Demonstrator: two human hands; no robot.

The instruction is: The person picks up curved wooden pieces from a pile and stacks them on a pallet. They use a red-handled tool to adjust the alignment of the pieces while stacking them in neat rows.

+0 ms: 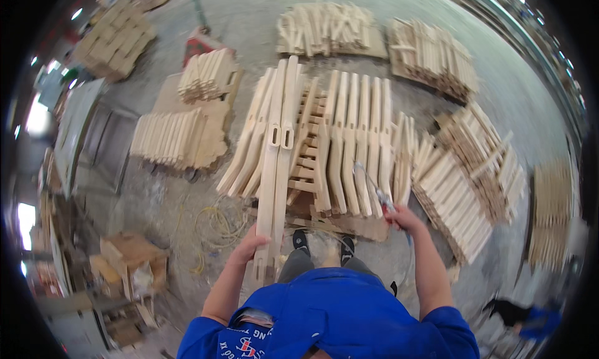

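My left hand (251,243) is closed around the near ends of two long pale wooden pieces (274,165), held side by side. Each piece has an oval slot partway along it, and their far ends reach over the stack. An air blow gun (385,200) with a thin bent metal nozzle and a trailing hose is gripped in my right hand (404,218). Its nozzle points over a row of curved wooden legs (355,128) stacked in front of me. More curved pieces (249,147) lie at the stack's left side.
Pallets of wooden parts surround me: short pieces (168,134) at left, piles (327,28) at the back, slatted stacks (458,196) at right. A yellowish hose (215,225) coils on the floor. A cardboard box (134,259) stands at left; another person (524,318) is at lower right.
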